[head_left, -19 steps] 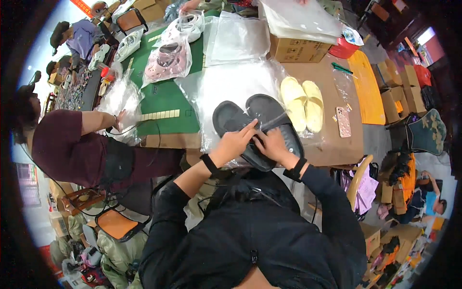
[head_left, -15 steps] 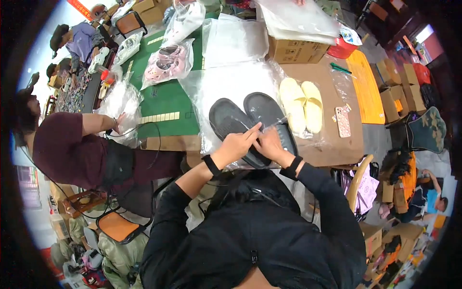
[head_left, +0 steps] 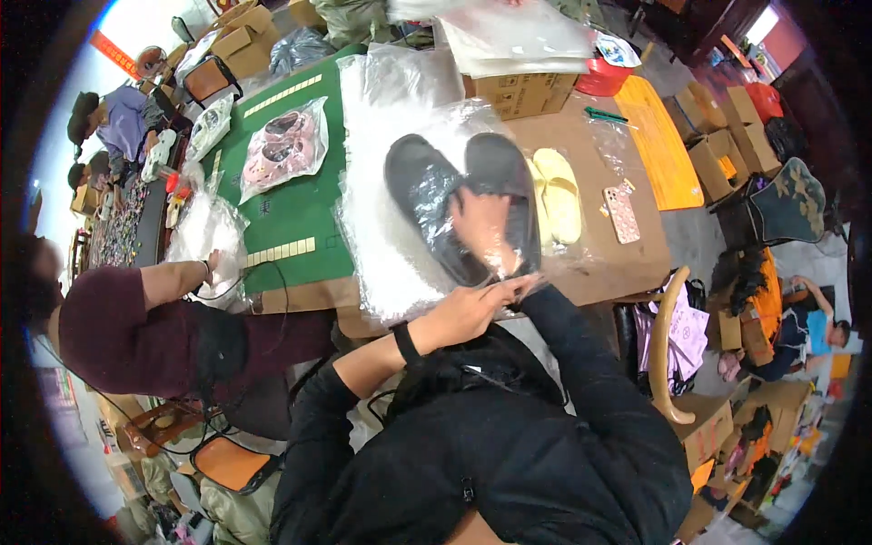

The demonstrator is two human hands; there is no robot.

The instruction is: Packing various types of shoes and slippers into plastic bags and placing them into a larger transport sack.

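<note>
A pair of black slippers [head_left: 420, 173] lies side by side, toes away from me, inside a clear plastic bag [head_left: 371, 241] at the table's near edge. My right hand [head_left: 481, 225] reaches through the bag's near opening, its fingers curled over the slippers around their inner sides. Just below it, my left hand [head_left: 461, 313] pinches the rim of the bag by my right wrist; its fingertips are partly covered by the plastic. Right of the bag is a pair of yellow slippers [head_left: 563, 204] in clear wrapping.
Bagged pink clogs [head_left: 286, 145] lie on the green mat [head_left: 318, 195]. A stack of clear bags [head_left: 400, 77] is beyond my work, beside a cardboard box [head_left: 522, 94]. A phone [head_left: 623, 214] lies to the right. At left, a person in maroon [head_left: 109, 318] handles plastic bags.
The black slippers now lie deeper within the bag, slightly farther from me. My right hand has gone into the bag; my left hand has dropped to its near rim.
</note>
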